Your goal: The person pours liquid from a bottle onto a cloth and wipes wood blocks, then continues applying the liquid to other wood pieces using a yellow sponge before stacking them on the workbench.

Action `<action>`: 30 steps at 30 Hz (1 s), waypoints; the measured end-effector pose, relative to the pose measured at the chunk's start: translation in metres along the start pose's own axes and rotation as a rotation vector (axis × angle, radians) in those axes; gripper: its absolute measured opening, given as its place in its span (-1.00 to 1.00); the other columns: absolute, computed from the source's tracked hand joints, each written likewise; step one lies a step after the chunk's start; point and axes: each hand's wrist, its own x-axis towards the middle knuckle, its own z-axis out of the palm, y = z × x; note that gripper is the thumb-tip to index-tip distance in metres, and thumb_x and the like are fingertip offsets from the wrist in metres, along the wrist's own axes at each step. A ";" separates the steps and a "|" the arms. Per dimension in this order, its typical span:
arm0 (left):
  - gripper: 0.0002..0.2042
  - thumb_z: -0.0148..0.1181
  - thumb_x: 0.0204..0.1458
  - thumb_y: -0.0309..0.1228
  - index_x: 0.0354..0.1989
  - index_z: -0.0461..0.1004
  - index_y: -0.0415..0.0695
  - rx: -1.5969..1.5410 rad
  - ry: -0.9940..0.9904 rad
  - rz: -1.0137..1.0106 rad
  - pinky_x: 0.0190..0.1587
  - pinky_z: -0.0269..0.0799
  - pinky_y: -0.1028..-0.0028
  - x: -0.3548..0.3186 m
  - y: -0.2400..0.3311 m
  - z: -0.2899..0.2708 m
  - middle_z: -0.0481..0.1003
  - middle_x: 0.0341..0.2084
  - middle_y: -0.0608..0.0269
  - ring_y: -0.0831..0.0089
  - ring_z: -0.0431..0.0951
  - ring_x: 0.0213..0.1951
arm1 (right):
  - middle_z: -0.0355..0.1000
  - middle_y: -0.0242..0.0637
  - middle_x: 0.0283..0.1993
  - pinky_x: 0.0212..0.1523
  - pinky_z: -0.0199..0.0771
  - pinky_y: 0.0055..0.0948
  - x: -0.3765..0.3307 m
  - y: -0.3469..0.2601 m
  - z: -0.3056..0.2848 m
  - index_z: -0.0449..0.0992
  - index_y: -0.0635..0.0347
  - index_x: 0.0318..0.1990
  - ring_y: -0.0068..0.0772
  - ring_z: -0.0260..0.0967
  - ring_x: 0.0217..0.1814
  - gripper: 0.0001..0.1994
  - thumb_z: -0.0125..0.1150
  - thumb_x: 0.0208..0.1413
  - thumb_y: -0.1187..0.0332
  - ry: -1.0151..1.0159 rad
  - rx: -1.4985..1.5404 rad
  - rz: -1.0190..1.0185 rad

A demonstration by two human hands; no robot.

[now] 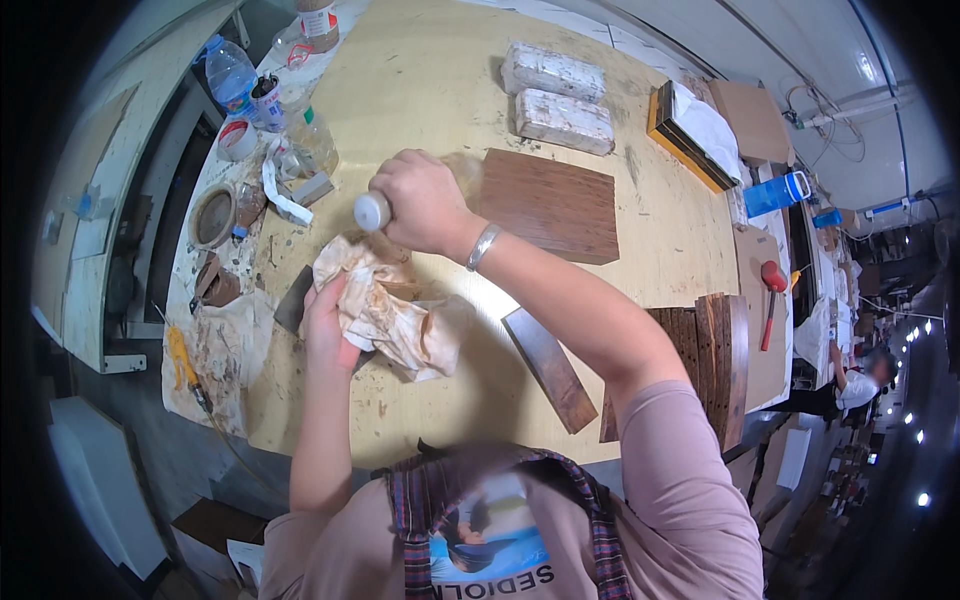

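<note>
My right hand [425,200] is closed around a bottle [372,211], tilted above the cloth, with its round whitish end towards the lower left. The hand hides most of the bottle. Below it, my left hand [328,325] grips a crumpled white cloth [385,310] with brown stains, spread over the palm. Under my right forearm lies a narrow dark wooden strip [550,370]. Beyond that forearm, a wide brown wooden board [550,205] rests flat on the table. A dark block [293,298] sits partly behind my left hand.
Bottles [230,75], a tape roll [237,140] and a round tub [213,218] crowd the left edge. A yellow-handled tool [182,357] lies on a stained rag. Two wrapped blocks [563,120] sit at the back; stacked wooden strips [720,370] and a red mallet [772,280] at right.
</note>
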 end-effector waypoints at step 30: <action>-0.66 -0.02 0.23 -0.47 0.16 0.35 -0.33 -0.197 -0.009 -0.042 0.14 0.43 0.22 0.007 0.016 -0.008 0.47 0.06 0.04 0.21 0.51 0.06 | 0.51 -0.29 -0.38 -0.08 0.37 -0.31 0.056 0.007 0.017 0.58 0.18 -0.44 -0.26 0.41 -0.19 -0.88 0.31 -0.18 0.38 -0.059 -0.020 -0.139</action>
